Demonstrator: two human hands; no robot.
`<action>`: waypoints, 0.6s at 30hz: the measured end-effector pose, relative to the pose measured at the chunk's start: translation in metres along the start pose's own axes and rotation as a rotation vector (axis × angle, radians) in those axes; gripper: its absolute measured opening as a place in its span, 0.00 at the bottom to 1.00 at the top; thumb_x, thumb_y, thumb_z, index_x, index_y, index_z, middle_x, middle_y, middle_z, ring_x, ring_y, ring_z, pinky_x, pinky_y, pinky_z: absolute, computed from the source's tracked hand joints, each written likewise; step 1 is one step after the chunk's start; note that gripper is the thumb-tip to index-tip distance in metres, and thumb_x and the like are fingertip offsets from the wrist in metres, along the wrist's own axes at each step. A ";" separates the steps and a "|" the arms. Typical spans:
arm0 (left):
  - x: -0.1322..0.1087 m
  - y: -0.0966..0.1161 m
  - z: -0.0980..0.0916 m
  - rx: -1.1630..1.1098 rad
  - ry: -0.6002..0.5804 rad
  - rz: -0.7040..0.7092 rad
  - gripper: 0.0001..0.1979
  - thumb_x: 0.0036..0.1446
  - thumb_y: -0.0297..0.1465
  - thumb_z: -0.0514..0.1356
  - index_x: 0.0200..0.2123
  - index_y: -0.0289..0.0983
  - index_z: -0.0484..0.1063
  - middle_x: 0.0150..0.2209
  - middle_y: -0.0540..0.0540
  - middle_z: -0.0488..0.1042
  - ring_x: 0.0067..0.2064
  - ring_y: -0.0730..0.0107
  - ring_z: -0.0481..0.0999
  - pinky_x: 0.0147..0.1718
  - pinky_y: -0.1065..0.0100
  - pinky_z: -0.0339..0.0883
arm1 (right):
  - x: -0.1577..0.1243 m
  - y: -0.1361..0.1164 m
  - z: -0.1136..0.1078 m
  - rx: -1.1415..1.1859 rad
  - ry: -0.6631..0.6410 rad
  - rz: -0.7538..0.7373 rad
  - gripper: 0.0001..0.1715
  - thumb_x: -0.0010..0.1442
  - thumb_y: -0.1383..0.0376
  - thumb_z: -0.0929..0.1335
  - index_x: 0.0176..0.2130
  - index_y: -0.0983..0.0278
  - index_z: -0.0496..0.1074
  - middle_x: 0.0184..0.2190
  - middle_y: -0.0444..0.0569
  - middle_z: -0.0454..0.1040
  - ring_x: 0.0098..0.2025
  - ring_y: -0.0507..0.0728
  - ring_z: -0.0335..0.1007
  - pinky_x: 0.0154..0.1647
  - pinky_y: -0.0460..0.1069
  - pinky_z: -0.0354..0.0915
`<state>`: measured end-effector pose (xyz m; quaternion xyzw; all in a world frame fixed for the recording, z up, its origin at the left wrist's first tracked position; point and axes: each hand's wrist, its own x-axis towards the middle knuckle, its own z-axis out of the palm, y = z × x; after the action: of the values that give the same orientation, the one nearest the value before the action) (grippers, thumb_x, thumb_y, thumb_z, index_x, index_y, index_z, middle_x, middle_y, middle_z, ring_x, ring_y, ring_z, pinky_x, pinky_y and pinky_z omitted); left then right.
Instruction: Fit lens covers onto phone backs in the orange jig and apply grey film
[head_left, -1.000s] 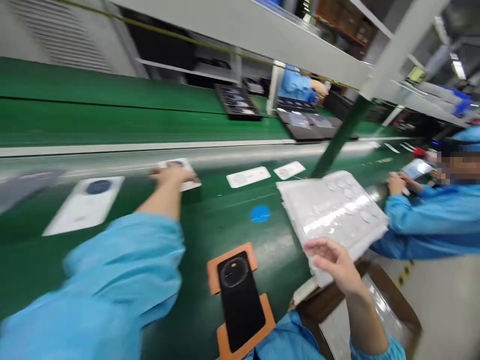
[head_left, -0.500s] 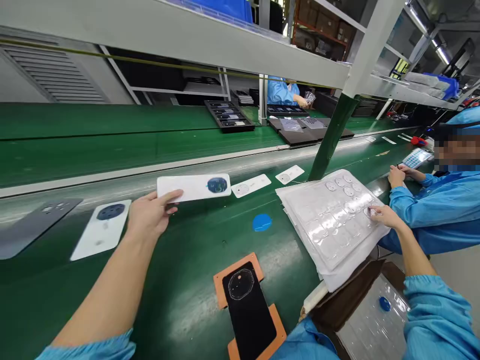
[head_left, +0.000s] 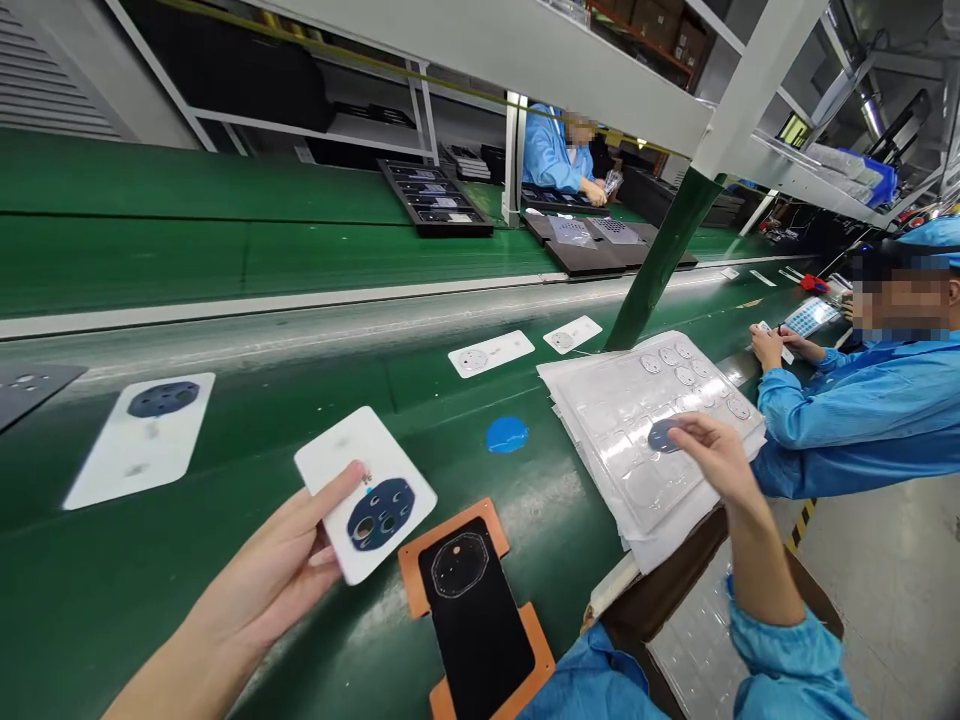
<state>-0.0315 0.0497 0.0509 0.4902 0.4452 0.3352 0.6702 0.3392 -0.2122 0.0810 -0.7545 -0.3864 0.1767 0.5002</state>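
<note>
My left hand point(head_left: 281, 570) grips a white phone back cover point(head_left: 365, 492) with a dark blue camera ring, held over the green belt just left of an orange and black fixture point(head_left: 472, 605). My right hand point(head_left: 709, 455) pinches a small round dark lens piece point(head_left: 664, 436) above a stack of clear blister trays point(head_left: 645, 430). The trays hold several round pieces in their pockets.
A white cover point(head_left: 142, 437) lies on the belt point(head_left: 300, 330) at left, two more point(head_left: 491, 353) farther along. A blue round sticker point(head_left: 507, 435) marks the belt. A co-worker in blue point(head_left: 862, 410) works at right, another person point(head_left: 555, 150) across. A green post point(head_left: 660, 260) rises behind the trays.
My left hand has lifted the white cover off the belt and brought it near the fixture. My right hand has picked a round piece out of the tray.
</note>
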 end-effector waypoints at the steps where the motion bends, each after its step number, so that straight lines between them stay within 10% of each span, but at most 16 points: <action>1: -0.005 0.005 0.003 -0.100 0.012 -0.096 0.12 0.43 0.32 0.74 0.34 0.39 0.81 0.30 0.46 0.81 0.21 0.72 0.73 0.13 0.76 0.67 | -0.006 -0.014 0.028 0.137 -0.078 0.007 0.19 0.60 0.52 0.72 0.43 0.62 0.75 0.38 0.51 0.81 0.40 0.59 0.78 0.43 0.54 0.72; 5: -0.023 0.017 0.011 -0.364 -0.025 -0.295 0.17 0.40 0.17 0.72 0.36 0.32 0.78 0.36 0.44 0.82 0.29 0.70 0.79 0.27 0.73 0.78 | -0.019 -0.048 0.119 0.442 -0.293 0.103 0.16 0.59 0.52 0.74 0.38 0.61 0.73 0.31 0.46 0.81 0.32 0.54 0.77 0.38 0.49 0.71; 10: -0.018 0.004 0.000 -0.469 -0.060 -0.196 0.14 0.48 0.20 0.72 0.40 0.30 0.78 0.39 0.40 0.81 0.33 0.69 0.81 0.29 0.74 0.78 | -0.029 -0.044 0.180 0.326 -0.569 0.047 0.13 0.65 0.54 0.70 0.39 0.61 0.72 0.33 0.47 0.82 0.34 0.56 0.80 0.37 0.49 0.73; 18: -0.002 0.004 -0.017 -0.543 -0.115 -0.095 0.11 0.56 0.26 0.69 0.43 0.33 0.77 0.37 0.43 0.80 0.29 0.71 0.80 0.18 0.78 0.71 | -0.049 -0.005 0.214 -0.150 -0.446 -0.974 0.17 0.68 0.75 0.65 0.50 0.61 0.76 0.49 0.54 0.82 0.55 0.61 0.78 0.56 0.59 0.76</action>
<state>-0.0476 0.0552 0.0534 0.2892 0.3229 0.3820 0.8162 0.1663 -0.1160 -0.0142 -0.4657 -0.8000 0.0522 0.3747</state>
